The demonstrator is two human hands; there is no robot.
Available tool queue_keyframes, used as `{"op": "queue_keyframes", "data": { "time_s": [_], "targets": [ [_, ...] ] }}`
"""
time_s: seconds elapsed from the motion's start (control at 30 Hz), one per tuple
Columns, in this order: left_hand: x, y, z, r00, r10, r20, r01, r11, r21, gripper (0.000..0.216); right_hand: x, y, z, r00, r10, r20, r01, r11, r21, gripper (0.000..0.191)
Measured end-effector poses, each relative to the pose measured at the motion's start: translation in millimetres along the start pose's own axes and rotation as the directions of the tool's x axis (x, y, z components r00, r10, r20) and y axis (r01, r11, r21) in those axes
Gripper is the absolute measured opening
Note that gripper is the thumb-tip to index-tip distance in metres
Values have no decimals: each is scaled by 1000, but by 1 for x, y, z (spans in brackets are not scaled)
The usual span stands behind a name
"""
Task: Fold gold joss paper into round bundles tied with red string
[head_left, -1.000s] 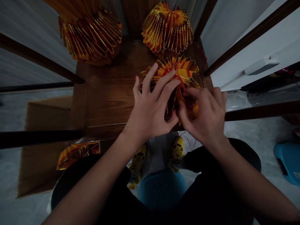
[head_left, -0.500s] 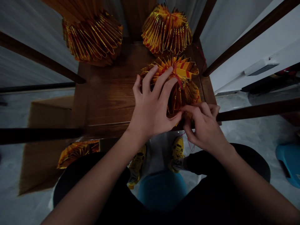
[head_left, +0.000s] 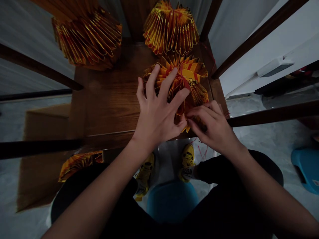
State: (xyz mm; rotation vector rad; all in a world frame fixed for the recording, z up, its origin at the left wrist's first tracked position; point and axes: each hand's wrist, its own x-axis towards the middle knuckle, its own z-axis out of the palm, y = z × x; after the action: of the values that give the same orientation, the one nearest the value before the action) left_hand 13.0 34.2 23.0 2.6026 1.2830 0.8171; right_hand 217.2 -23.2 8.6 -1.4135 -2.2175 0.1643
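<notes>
A pleated gold-and-red paper ornament [head_left: 195, 71], gathered at its middle by a red string [head_left: 184, 82], lies at the right front of a dark wooden stand. My left hand [head_left: 159, 108] rests over its left side, fingers spread and bent, fingertips on the folds. Thumb and forefinger of my right hand [head_left: 214, 124] are pinched together at the ornament's front edge, on a fold of its paper, close to my left thumb. Below that hand dangles a loose loop of thin red string [head_left: 203, 152]. Part of the ornament is hidden beneath both hands.
Another pleated paper piece [head_left: 171, 31] stands just behind, and a larger one [head_left: 87, 39] at the back left. Dark wooden bars [head_left: 264, 114] flank the wooden surface [head_left: 109, 106]. A cardboard box [head_left: 42, 126] and a folded paper piece [head_left: 79, 164] are at lower left; blue stools [head_left: 171, 200] stand below.
The view has shifted slightly. My right hand has moved a little inward along the ornament's front edge, and my left forefinger and thumb are bent differently on the folds.
</notes>
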Motion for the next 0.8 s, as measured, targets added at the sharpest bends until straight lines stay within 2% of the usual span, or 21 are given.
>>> {"op": "queue_keyframes", "data": {
  "time_s": [0.1, 0.17, 0.23, 0.3, 0.37, 0.47, 0.6, 0.7, 0.8],
  "targets": [
    [0, -1, 0, 1000, 0, -3, 0, 1000, -11, 49, 0, 4, 0, 992, -123, 16, 124, 973, -196, 16],
    [1, -2, -1, 1000, 7, 11, -7, 1000, -24, 49, -1, 6, 1, 986, -164, 6, 158, 944, -289, 20],
    [1, -5, -2, 1000, 17, 24, -16, 999, -31, 49, -2, 7, 2, 991, -121, -58, 97, 945, -311, 18],
    [0, -8, -3, 999, 27, 28, -26, 999, -23, 49, -2, 7, 5, 987, -19, -161, -29, 958, -286, 14],
    [0, -10, -4, 999, 37, 29, -37, 999, -22, 49, 0, 8, 8, 968, 79, -238, -137, 962, -237, 12],
    [-1, -12, -6, 998, 46, 36, -45, 998, -45, 52, 5, 8, 15, 929, 165, -331, -235, 954, -184, 10],
    [-1, -10, -7, 998, 52, 32, -52, 999, -17, 51, 13, 2, 25, 887, 166, -432, -258, 952, -164, 13],
    [0, -8, -7, 998, 48, 46, -50, 998, 43, 47, 20, -8, 29, 896, 131, -425, -241, 946, -217, 14],
    [0, -7, -8, 997, 42, 58, -45, 997, 62, 47, 27, -19, 31, 905, 157, -395, -263, 937, -230, 16]
  ]
}}
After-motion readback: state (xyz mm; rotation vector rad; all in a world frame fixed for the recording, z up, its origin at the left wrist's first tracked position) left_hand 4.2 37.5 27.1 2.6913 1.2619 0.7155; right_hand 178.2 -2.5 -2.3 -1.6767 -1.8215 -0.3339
